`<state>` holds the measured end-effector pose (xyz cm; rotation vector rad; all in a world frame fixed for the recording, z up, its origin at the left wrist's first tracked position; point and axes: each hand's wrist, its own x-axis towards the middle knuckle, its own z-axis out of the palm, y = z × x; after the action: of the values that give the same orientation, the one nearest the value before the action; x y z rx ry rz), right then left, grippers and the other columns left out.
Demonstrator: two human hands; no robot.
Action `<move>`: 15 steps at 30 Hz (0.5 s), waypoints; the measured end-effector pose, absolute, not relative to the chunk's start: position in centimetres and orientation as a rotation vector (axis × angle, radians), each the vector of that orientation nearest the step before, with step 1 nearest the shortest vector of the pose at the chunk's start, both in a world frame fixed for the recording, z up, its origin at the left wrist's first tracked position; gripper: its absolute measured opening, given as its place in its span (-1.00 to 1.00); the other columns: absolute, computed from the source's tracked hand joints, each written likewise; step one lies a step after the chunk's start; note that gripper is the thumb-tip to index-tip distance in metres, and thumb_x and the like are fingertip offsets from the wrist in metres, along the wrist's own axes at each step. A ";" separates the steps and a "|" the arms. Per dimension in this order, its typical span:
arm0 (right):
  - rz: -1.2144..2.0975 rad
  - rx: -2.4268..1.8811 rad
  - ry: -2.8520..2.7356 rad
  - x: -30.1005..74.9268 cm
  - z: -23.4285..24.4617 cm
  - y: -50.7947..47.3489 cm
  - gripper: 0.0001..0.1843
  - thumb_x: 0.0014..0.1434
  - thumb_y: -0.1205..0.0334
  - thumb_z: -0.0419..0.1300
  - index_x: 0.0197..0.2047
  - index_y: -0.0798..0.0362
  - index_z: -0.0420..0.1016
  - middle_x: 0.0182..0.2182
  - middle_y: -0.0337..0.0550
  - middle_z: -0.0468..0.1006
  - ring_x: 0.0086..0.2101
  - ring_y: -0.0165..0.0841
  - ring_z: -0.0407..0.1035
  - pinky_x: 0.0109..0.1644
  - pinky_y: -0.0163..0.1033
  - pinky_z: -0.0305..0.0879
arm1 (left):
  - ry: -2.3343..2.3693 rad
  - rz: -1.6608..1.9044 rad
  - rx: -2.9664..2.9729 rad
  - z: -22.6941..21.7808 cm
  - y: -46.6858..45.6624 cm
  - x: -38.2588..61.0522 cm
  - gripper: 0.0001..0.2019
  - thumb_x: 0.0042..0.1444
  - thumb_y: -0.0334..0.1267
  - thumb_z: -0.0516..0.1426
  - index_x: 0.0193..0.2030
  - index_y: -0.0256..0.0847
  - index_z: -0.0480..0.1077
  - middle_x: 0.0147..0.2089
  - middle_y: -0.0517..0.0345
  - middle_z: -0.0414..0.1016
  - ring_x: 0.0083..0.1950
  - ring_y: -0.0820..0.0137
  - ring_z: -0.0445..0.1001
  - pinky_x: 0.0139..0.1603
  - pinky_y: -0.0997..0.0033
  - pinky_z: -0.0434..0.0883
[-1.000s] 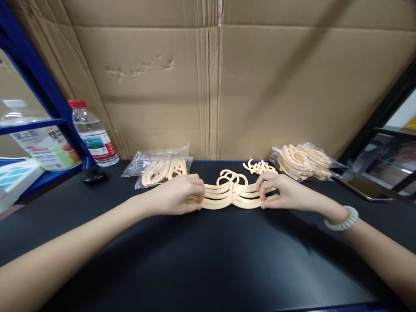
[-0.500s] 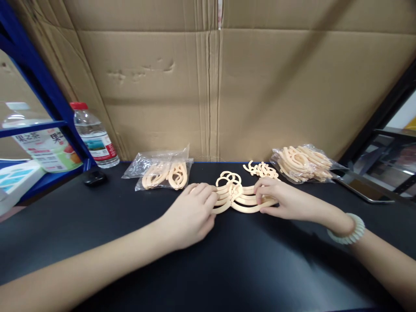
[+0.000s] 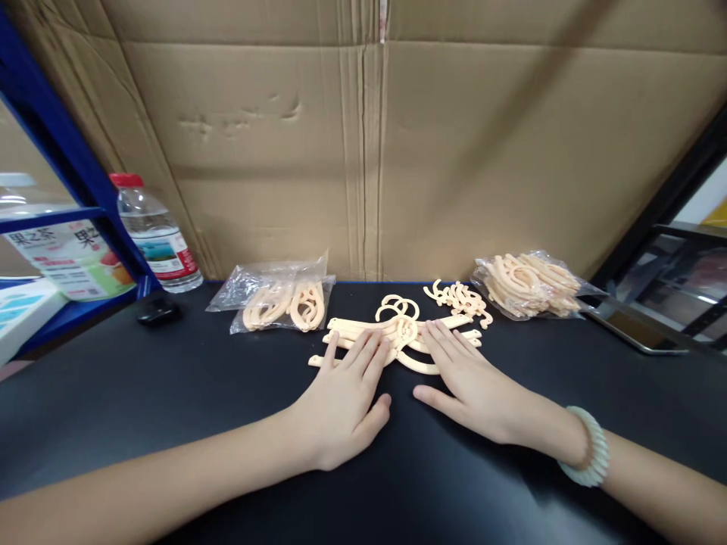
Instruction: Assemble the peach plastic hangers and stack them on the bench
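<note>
Laying its fingers flat, the left hand (image 3: pixel 344 401) spreads a wide grip across the left half of the beige hanger-shaped pieces (image 3: pixel 404 341). Its 4 fingers point away from the wearer, slightly fanned, and the thumb sticks out to the right, apart from the pieces. The right hand (image 3: pixel 480 390) has an equally wide grip, palm down, with its fingertips on the right half and its thumb stretched leftward over the bare surface (image 3: pixel 397 484). How hard either hand presses, I cannot tell.

The pieces lie together under the 2 sets of fingers, their curved middles showing in the gap between the hands. Narrow ends poke out past both little fingers. Thin hooks (image 3: pixel 416 306) curve out at the far side of the group.

Just behind the right fingers lies a pile of small curved bits (image 3: pixel 463 299), and beyond it a clear bag of beige parts (image 3: pixel 525 284). Another clear bag (image 3: pixel 284 299), also with beige parts inside, sits behind the left hand, near the cardboard (image 3: pixel 273 151). A pale coiled bracelet (image 3: pixel 588 446) circles the right wrist.
</note>
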<state>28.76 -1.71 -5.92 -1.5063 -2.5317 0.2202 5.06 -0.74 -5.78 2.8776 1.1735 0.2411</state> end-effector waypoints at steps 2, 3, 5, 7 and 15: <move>0.186 -1.512 -2.544 28.7 -6.1 -1.3 -0.05 0.29 -0.29 -0.17 0.42 0.35 -0.15 0.38 0.19 -0.18 0.36 -0.02 -0.34 0.39 0.16 -0.22 | 1.172 0.195 2.865 -5.5 -0.5 5.2 -0.40 0.31 -0.15 -0.13 0.43 -0.33 -0.14 0.46 -0.14 -0.21 0.47 0.07 -0.25 0.36 -0.32 -0.26; 0.174 -1.509 -2.549 28.7 -6.1 -1.1 -0.05 0.29 -0.30 -0.18 0.41 0.37 -0.16 0.38 0.20 -0.18 0.36 -0.03 -0.34 0.39 0.15 -0.22 | 1.172 0.169 2.859 -5.4 -0.3 5.2 -0.40 0.31 -0.15 -0.13 0.42 -0.34 -0.12 0.46 -0.15 -0.21 0.47 0.07 -0.26 0.36 -0.31 -0.25; 0.158 -1.488 -2.546 28.8 -6.1 -0.7 -0.06 0.29 -0.29 -0.18 0.41 0.36 -0.13 0.38 0.20 -0.16 0.36 -0.04 -0.32 0.39 0.15 -0.21 | 1.177 0.157 2.855 -5.4 0.0 5.2 -0.41 0.31 -0.14 -0.13 0.42 -0.34 -0.10 0.46 -0.16 -0.20 0.47 0.07 -0.25 0.36 -0.29 -0.24; 0.146 -1.454 -2.523 29.0 -6.1 -0.4 -0.10 0.30 -0.28 -0.16 0.41 0.29 -0.08 0.37 0.19 -0.12 0.35 -0.03 -0.28 0.38 0.18 -0.17 | 1.173 0.205 2.867 -5.5 0.2 5.2 -0.41 0.31 -0.12 -0.12 0.42 -0.32 -0.09 0.46 -0.16 -0.18 0.47 0.08 -0.24 0.37 -0.28 -0.25; 0.136 -1.326 -2.458 29.0 -5.5 -0.1 -0.23 0.32 -0.13 -0.05 0.38 0.27 0.04 0.34 0.19 0.05 0.33 -0.01 -0.11 0.37 0.15 -0.05 | 1.196 0.264 2.801 -5.1 -0.1 5.3 -0.40 0.28 -0.15 -0.06 0.41 -0.34 -0.06 0.45 -0.17 -0.11 0.46 0.06 -0.18 0.38 -0.26 -0.20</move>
<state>29.04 -0.15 -5.49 -1.3257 -2.4584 0.1364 5.26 -0.09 -5.07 2.8014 1.1958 0.2644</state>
